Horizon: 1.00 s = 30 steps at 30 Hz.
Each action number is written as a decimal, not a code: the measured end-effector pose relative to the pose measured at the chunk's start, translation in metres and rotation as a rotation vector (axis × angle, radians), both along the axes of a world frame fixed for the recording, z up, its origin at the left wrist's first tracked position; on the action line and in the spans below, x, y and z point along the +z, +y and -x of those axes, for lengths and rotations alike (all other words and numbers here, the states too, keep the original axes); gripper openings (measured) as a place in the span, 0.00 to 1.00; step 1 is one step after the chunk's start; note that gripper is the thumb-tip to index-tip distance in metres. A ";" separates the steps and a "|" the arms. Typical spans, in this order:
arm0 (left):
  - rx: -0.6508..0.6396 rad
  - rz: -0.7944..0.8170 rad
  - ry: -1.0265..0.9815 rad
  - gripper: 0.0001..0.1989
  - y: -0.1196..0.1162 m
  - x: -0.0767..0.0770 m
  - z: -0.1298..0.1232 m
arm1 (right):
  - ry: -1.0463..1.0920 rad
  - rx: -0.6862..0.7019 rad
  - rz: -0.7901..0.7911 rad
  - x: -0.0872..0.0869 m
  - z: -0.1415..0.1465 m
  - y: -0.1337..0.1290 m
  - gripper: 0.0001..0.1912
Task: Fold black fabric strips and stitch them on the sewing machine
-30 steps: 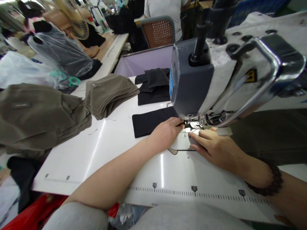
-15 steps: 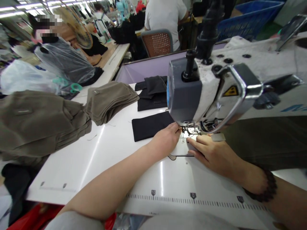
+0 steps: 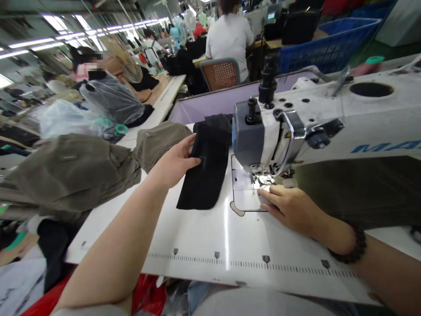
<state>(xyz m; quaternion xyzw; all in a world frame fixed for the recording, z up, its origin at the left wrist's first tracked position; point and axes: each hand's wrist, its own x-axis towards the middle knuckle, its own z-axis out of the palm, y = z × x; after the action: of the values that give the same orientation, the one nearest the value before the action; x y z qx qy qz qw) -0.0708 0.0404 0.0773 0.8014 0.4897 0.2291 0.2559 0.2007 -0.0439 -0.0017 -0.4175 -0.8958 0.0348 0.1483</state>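
A black fabric piece (image 3: pixel 208 175) is held up at its left edge by my left hand (image 3: pixel 177 160), thumb on top and the other fingers partly hidden behind it. The piece slants over the white table, left of the sewing machine head (image 3: pixel 250 136). My right hand (image 3: pixel 291 206) lies with fingers stretched out at the metal needle plate (image 3: pixel 243 199), fingertips just in front of the presser foot area. Behind the held piece, more black fabric pieces (image 3: pixel 219 121) lie partly covered.
Stacks of olive-brown fabric pieces (image 3: pixel 75 169) (image 3: pixel 158 140) lie on the left of the table. Olive cloth (image 3: pixel 355 193) is under the machine arm (image 3: pixel 378 118). A printed ruler (image 3: pixel 243 263) runs along the front edge. Beyond are a chair (image 3: pixel 221 74), a seated person and a blue crate (image 3: pixel 315 55).
My left hand has moved from beside the needle to the left and away from me, and now lifts the black piece off the table. My right hand stays nearly in place.
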 end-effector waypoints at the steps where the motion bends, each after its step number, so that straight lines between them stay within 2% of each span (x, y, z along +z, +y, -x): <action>1: -0.016 0.047 -0.125 0.30 -0.006 -0.002 0.003 | -0.003 0.002 -0.001 0.000 -0.001 0.000 0.10; 3: 0.018 0.076 -0.248 0.30 -0.021 -0.017 0.003 | -0.011 0.006 -0.007 -0.001 -0.002 0.000 0.11; 4: 0.085 0.016 -0.219 0.31 -0.029 -0.028 0.000 | -0.013 0.009 -0.012 -0.002 -0.003 0.000 0.11; 6: 0.192 -0.193 -0.014 0.32 -0.048 -0.047 -0.007 | -0.004 0.033 -0.023 -0.002 -0.005 -0.001 0.12; 7: 0.178 -0.299 0.098 0.29 -0.058 -0.054 -0.012 | 0.006 0.054 -0.024 -0.002 -0.006 -0.001 0.12; 8: 0.091 -0.366 0.200 0.24 -0.069 -0.060 -0.017 | 0.018 0.080 -0.024 -0.002 -0.007 -0.002 0.13; 11: -0.340 -0.392 0.397 0.14 -0.095 -0.069 -0.033 | 0.048 0.193 -0.029 0.000 -0.007 -0.006 0.15; 13: -0.439 -0.413 0.463 0.15 -0.101 -0.075 -0.044 | 0.057 0.268 -0.036 0.000 -0.007 -0.008 0.15; 16: -0.438 -0.448 0.504 0.17 -0.092 -0.084 -0.058 | 0.052 0.306 -0.048 -0.001 -0.006 -0.009 0.15; 19: -0.425 -0.456 0.510 0.18 -0.072 -0.087 -0.067 | 0.037 0.259 -0.069 -0.003 -0.007 -0.006 0.16; 23: -0.429 -0.438 0.482 0.18 -0.053 -0.084 -0.070 | 0.038 0.173 -0.047 -0.003 -0.008 -0.002 0.16; 30: -0.444 -0.362 0.436 0.16 -0.038 -0.080 -0.069 | 0.012 0.073 -0.037 -0.002 -0.004 0.000 0.14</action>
<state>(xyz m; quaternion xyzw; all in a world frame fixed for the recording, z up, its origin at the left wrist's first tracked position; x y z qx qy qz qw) -0.0015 0.0027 -0.0031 0.9506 0.2982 0.0745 0.0427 0.2046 -0.0436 -0.0033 -0.3813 -0.9101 0.0264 0.1602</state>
